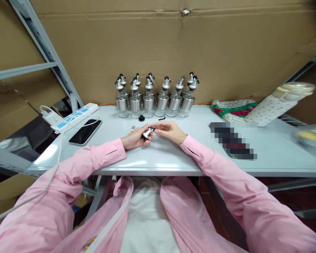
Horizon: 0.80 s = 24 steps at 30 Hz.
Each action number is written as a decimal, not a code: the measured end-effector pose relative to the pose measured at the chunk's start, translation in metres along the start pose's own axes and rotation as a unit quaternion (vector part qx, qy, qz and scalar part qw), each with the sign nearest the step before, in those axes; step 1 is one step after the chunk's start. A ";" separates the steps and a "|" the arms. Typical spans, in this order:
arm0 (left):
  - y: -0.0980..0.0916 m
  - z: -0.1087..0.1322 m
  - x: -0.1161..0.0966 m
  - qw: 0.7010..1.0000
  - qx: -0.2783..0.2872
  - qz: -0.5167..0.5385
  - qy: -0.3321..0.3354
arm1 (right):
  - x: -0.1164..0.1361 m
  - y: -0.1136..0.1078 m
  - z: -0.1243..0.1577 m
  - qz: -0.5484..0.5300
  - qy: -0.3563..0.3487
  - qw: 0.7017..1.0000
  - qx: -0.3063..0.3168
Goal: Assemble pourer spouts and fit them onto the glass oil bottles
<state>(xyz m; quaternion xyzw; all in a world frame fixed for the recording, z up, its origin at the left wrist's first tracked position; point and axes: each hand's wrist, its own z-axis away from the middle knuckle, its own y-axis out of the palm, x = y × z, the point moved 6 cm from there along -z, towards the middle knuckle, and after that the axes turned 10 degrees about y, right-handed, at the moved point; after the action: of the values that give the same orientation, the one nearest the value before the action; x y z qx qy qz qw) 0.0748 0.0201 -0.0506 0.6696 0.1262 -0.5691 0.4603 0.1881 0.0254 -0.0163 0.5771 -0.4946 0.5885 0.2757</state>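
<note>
My left hand [134,138] is closed around a silver and black bottle pourer [147,133], just above the table near its front. From the right, my right hand [170,131] pinches the black flap at the pourer's tip between thumb and fingers. Beyond the hands, a round black stopper [141,118] and a small black lever [161,118] lie on the table. A silvery piece [133,128], partly hidden, sits behind my left hand. Several glass bottles [148,104] with steel sleeves and fitted pourers stand upright in rows at the back.
On the left are a power strip [75,117] with a white cable and a phone [85,132]. To the right stand a dotted tumbler [272,107], a patterned cloth bag [234,109], a blurred-out dark object [233,140] and a plastic-wrapped item [312,137]. Cardboard [158,49] walls the back.
</note>
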 end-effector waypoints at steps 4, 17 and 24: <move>-0.003 -0.001 0.001 1.000 -0.002 -0.020 0.016 | 0.006 -0.002 0.001 0.043 -0.039 0.998 -0.015; 0.000 0.001 0.000 1.000 -0.018 -0.024 0.004 | 0.003 -0.003 0.000 0.002 -0.007 1.000 -0.029; -0.001 0.000 0.001 1.000 -0.003 0.006 -0.013 | 0.004 -0.004 -0.001 0.013 -0.012 1.000 -0.018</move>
<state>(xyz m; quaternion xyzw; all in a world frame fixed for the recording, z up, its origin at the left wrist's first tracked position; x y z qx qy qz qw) 0.0748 0.0203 -0.0520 0.6619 0.1176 -0.5741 0.4673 0.1909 0.0267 -0.0110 0.5727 -0.5161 0.5759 0.2721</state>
